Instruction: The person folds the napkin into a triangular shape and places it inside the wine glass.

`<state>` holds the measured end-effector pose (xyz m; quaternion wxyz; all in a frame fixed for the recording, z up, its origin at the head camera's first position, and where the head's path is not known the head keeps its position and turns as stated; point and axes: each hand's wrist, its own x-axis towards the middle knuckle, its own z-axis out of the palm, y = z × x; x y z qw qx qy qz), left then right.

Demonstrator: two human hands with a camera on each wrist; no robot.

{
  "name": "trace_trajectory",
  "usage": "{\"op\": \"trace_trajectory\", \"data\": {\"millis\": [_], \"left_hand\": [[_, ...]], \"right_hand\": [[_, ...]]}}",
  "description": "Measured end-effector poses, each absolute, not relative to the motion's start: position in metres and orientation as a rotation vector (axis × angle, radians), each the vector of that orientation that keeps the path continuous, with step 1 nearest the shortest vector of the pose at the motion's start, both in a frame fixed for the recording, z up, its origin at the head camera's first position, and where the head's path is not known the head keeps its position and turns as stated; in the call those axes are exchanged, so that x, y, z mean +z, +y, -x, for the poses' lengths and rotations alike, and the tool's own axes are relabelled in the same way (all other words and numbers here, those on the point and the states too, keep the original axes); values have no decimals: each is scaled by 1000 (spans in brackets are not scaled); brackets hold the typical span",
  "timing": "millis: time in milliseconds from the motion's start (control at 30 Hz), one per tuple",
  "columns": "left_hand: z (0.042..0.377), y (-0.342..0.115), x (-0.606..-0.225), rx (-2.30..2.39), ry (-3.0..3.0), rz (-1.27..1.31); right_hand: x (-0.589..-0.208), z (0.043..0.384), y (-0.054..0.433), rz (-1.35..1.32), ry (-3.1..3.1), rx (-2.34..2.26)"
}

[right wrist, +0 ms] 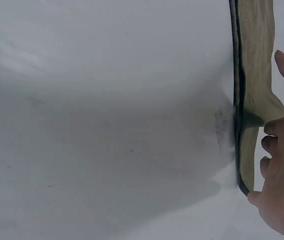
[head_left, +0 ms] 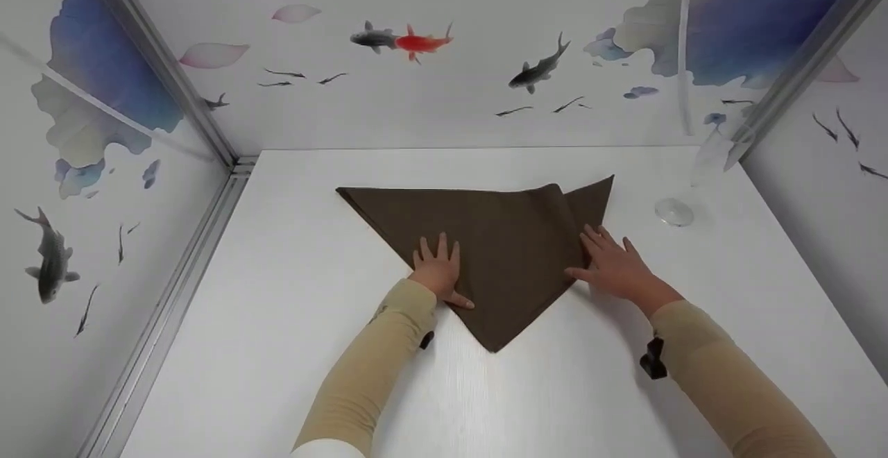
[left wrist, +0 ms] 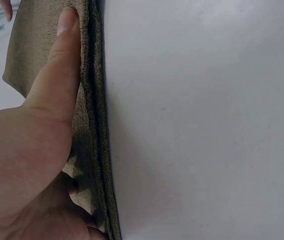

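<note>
A brown cloth napkin (head_left: 499,250), folded into a rough triangle, lies on the white table with one corner toward me. Its far right part lifts into a loose fold, beside a separate pointed corner. My left hand (head_left: 438,274) rests on the lower left edge with fingers spread. In the left wrist view the thumb (left wrist: 57,75) lies along the stacked cloth edges. At the right edge my right hand (head_left: 617,264) touches the napkin with its fingertips, fingers extended. The right wrist view shows that hand (right wrist: 282,165) beside the layered cloth edge (right wrist: 249,65).
A clear stemmed glass (head_left: 673,212) stands at the back right of the white table (head_left: 312,375). White panels printed with fish and petals (head_left: 416,111) enclose the back and sides, joined by metal corner posts (head_left: 166,62).
</note>
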<state>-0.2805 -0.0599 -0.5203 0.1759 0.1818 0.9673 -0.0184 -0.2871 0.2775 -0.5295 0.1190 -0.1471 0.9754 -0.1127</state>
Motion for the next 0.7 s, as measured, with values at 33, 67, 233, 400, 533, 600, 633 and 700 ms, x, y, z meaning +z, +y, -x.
{"op": "trace_trajectory", "data": {"millis": [33,67,233,400,533,600,633,700], "left_hand": [[281,-60,-521,-49,2739,-518],[281,-60,-521,-48,2739,-520],[282,-61,-523,-37,2748,-525],[282,-61,-524,-43,2753,-534],[280,-62,-520,-35,2746,-528],[279,-61,-518,-19,2742,-518],[279,-61,-517,-12,2741,-515],[279,-61,-518,1,2737,-513]], "right_hand": [[-531,287,278,424,2839,-345],[-532,288,279,421,2829,-362],[-538,288,281,412,2794,-407],[-543,286,286,394,2774,-417],[-542,285,289,374,2773,-402],[-541,283,289,365,2778,-387],[-541,282,289,359,2780,-380],[-540,280,289,355,2792,-353]]}}
